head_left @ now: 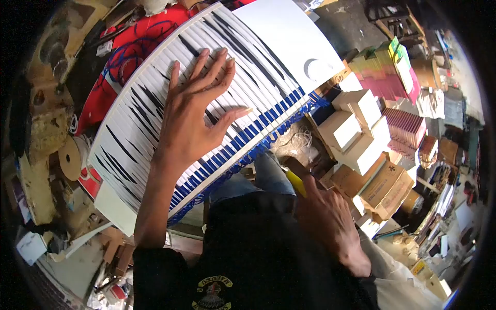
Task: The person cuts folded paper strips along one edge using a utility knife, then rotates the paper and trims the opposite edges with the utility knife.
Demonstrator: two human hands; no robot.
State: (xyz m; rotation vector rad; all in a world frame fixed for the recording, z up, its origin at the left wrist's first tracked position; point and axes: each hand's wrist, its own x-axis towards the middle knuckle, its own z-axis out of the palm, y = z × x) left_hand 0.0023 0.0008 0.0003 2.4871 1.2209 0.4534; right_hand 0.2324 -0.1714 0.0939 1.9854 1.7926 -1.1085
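Observation:
My left hand (194, 113) lies with spread fingers on a long row of narrow white pieces (243, 62), packed side by side with dark gaps between some of them. Short blue ribbon ends (243, 137) line the near edge of the row, and more blue ribbon hangs below it. Down by my right thigh, my right hand (328, 222) is curled around a yellow object (295, 183). The fingers and shadow hide most of that object, so its kind is unclear.
A white board (289, 26) with a round white roll (316, 70) adjoins the row. Red material (150, 31) with blue cord lies behind. White boxes (356, 129), a cardboard carton (385, 188) and pink-edged stacks (382, 77) stand at right. A spool (70, 155) is at left.

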